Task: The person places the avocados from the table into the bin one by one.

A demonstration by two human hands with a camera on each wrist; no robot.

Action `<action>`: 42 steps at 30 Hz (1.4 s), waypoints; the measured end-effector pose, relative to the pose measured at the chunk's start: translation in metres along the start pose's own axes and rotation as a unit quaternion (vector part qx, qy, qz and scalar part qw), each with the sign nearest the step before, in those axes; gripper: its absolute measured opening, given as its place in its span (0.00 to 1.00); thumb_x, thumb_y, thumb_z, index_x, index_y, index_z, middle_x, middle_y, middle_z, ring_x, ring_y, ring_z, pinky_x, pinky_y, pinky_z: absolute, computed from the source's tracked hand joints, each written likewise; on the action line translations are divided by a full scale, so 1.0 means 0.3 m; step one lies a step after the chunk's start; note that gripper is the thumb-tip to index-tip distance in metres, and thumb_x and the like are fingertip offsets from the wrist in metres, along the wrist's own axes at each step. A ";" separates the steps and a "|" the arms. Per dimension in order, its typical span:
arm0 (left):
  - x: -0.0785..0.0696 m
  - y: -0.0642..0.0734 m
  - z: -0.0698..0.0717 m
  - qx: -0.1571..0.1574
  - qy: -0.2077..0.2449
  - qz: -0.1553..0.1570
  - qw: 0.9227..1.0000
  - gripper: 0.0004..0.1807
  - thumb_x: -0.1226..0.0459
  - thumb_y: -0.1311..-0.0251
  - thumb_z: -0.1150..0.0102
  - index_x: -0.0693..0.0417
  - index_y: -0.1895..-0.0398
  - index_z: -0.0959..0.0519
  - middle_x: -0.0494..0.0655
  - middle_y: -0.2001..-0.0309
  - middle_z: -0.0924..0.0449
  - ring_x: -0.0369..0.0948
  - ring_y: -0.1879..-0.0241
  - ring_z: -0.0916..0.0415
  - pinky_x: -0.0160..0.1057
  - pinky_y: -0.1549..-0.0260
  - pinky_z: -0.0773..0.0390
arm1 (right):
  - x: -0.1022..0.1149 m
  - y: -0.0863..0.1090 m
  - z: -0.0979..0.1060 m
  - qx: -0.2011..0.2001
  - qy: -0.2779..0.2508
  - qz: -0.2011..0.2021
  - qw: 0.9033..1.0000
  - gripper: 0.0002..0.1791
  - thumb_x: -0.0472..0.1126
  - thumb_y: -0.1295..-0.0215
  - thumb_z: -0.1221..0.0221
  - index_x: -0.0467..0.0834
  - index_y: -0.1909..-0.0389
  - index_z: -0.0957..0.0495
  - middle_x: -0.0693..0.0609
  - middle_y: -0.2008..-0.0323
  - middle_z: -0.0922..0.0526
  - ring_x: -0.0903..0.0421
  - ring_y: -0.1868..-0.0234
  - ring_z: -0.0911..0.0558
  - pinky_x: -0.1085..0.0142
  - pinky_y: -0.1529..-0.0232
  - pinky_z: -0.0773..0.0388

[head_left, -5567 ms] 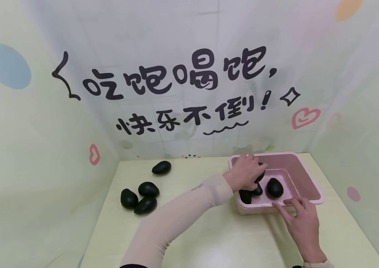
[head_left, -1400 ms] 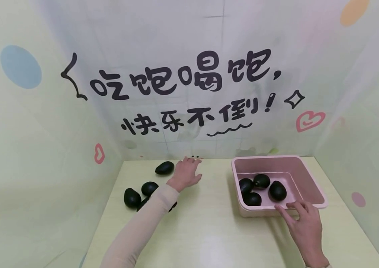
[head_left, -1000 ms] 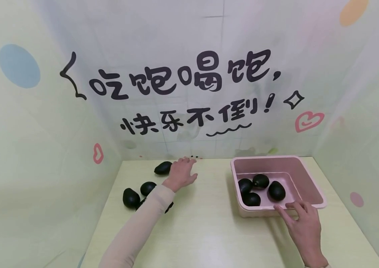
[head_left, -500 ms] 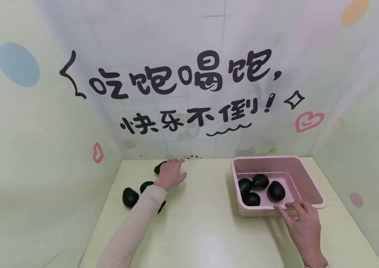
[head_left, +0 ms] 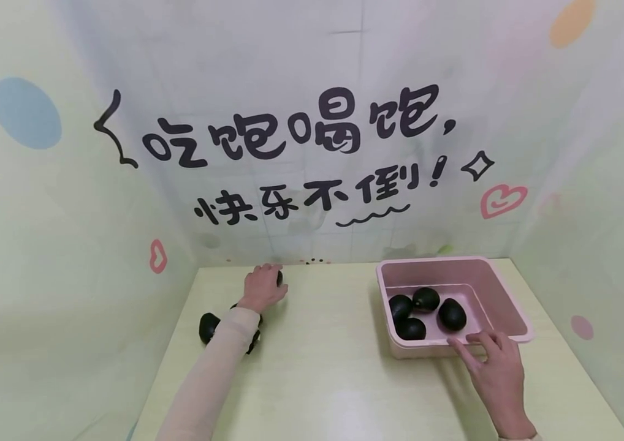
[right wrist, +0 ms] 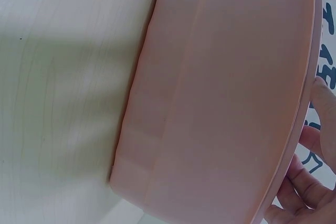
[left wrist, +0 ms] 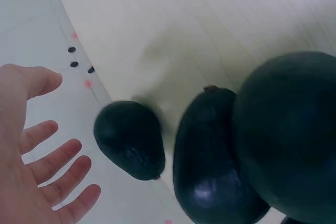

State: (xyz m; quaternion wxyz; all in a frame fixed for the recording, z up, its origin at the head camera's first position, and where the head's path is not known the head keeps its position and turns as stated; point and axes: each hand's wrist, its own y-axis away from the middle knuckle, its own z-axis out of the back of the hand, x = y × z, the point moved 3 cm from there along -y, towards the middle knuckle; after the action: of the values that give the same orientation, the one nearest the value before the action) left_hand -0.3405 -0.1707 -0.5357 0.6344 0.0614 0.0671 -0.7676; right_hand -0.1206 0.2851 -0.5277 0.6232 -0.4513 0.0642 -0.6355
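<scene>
My left hand [head_left: 261, 289] reaches over a dark, pear-shaped avocado [head_left: 279, 278] at the far left of the table. In the left wrist view, the fingers of that hand [left wrist: 47, 166] are spread and stand apart from the avocado [left wrist: 129, 140]. Closer to that camera lie two more avocados, one long [left wrist: 207, 156] and one round-looking [left wrist: 294, 135]. At the right, my right hand [head_left: 496, 373] pinches the near rim of a pink plastic bin [head_left: 502, 294], thumb and fingers also visible in the right wrist view. Several avocados, one of them the foremost avocado [head_left: 452, 315], lie inside the bin.
Another avocado [head_left: 208, 327] lies left of the sleeve [head_left: 209, 373], which partly covers others beside it. The pale wooden table [head_left: 334, 367] is enclosed by printed curtain walls [head_left: 312, 239] at the back and sides.
My left hand has left the bin, where it held an avocado, and moved left until it covers most of the far avocado. The right hand keeps its place on the rim.
</scene>
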 end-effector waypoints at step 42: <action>0.145 -0.048 -0.086 0.020 0.009 0.049 0.999 0.36 0.54 0.34 0.38 0.66 0.27 0.29 0.73 0.35 0.24 0.69 0.39 0.24 0.68 0.46 0.20 | -0.014 0.003 -0.010 -0.009 -0.001 -0.002 1.000 0.18 0.38 0.62 0.17 0.39 0.71 0.15 0.42 0.66 0.17 0.44 0.61 0.24 0.67 0.59 0.35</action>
State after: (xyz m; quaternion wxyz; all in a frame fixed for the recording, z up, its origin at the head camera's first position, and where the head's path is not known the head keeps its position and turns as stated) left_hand -0.3626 -0.2053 -0.5686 0.6695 0.0841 0.0545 -0.7360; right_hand -0.1227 0.2872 -0.5320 0.6179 -0.4580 0.0686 -0.6354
